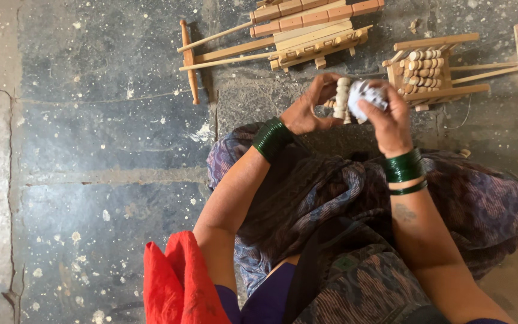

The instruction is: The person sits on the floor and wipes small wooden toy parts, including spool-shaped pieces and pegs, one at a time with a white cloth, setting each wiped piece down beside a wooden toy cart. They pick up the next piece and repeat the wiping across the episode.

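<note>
Step looked like wiping/sanding: left hand [307,111] gripped a pale beaded wooden roller piece [343,99], right hand [385,117] closed on a crumpled white rag/paper [367,93] pressed against it, just below the small wooden roller frame [430,75] on the floor. Next move prob. needs turning the piece. Fingers hid its ends; wad's material unclear.

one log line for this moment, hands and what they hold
left hand: grips pale turned wooden piece | right hand: presses crumpled white cloth on it | floor: small wooden cart
</note>
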